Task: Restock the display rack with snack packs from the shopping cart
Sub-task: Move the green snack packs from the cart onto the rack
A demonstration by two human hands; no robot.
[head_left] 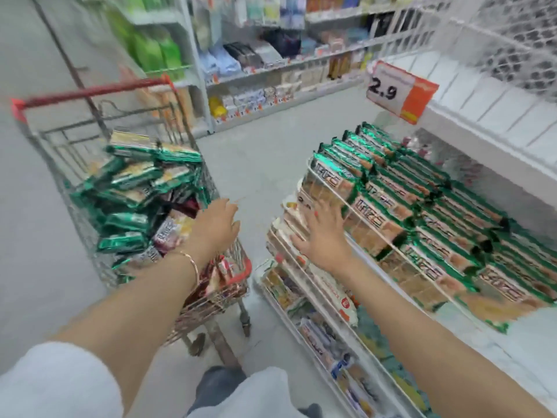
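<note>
Now our left hand (215, 224) hovers over the shopping cart (90, 93), fingers loose and holding nothing, beside the heaped green snack packs (135, 188). Our right hand (324, 233), fingers spread wide, presses flat against the shelved packs (422, 212) on the display rack (512, 357).

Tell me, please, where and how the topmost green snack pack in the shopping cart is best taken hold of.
Probably across its narrow width, coming from above: the topmost green pack lies nearly flat on the heap in the cart, upper face exposed. The left hand is nearest.
</note>
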